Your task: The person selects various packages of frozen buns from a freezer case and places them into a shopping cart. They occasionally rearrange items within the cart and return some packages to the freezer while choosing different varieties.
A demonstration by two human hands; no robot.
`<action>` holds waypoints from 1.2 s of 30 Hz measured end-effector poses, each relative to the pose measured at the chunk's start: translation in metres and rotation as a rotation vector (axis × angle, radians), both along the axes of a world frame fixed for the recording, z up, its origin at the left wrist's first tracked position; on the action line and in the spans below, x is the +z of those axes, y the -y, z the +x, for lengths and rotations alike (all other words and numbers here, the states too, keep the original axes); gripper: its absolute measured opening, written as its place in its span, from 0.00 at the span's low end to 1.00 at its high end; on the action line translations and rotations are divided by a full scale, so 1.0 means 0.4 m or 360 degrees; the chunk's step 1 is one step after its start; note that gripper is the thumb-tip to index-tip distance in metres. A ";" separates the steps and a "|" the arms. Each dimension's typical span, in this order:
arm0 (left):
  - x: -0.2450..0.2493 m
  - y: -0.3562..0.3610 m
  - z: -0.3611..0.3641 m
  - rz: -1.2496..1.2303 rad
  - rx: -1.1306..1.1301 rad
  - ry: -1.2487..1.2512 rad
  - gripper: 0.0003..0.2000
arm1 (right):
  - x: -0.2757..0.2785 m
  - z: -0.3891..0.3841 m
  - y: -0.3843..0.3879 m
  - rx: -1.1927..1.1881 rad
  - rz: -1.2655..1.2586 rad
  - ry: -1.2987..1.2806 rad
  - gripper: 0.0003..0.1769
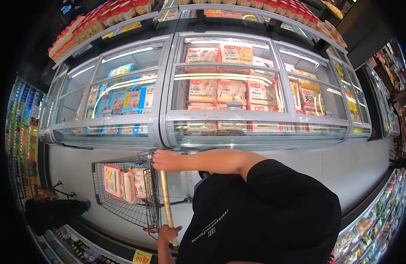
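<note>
My right hand (166, 160) is closed around the upper end of the handle of a shopping cart (123, 211), close to the freezer front. Lower down, my left hand (168, 232) grips the other end of the yellowish handle bar (166, 202), its thumb sticking out. Inside the wire basket lie several bagged food packages (126, 182), white and pink with red trim. A bit of blue packaging shows behind them. My black sleeve and shirt (273, 215) fill the lower right.
Glass-lidded chest freezers (225, 115) run along the far side, with bagged frozen foods and blue packs (126, 102) inside. Red-capped containers (119, 12) line the shelf above. Another person (53, 213) in dark clothes stands at the left. Stocked shelves (365, 229) edge the grey floor (317, 169).
</note>
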State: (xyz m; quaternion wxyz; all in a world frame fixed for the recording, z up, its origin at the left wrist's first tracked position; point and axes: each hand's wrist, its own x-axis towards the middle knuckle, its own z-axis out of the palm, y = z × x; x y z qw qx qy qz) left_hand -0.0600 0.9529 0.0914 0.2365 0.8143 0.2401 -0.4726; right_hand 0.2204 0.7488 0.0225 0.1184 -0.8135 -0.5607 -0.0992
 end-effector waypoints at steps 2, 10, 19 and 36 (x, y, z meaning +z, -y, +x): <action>-0.029 -0.027 0.032 0.0122 -0.0467 -0.0273 0.30 | 0.072 -0.013 0.073 0.0059 0.0059 0.0077 0.16; 0.086 0.102 0.260 0.0366 -0.1129 0.0211 0.33 | 0.073 0.039 0.559 -0.1007 -0.0067 -0.0069 0.35; -0.019 0.657 0.737 -0.0518 -0.1224 0.1916 0.30 | -0.032 0.106 0.910 -0.1998 0.0019 -0.0549 0.28; -0.216 1.011 1.052 -0.0087 -0.1559 0.1331 0.28 | -0.085 0.158 0.895 -0.1946 0.0271 -0.0077 0.11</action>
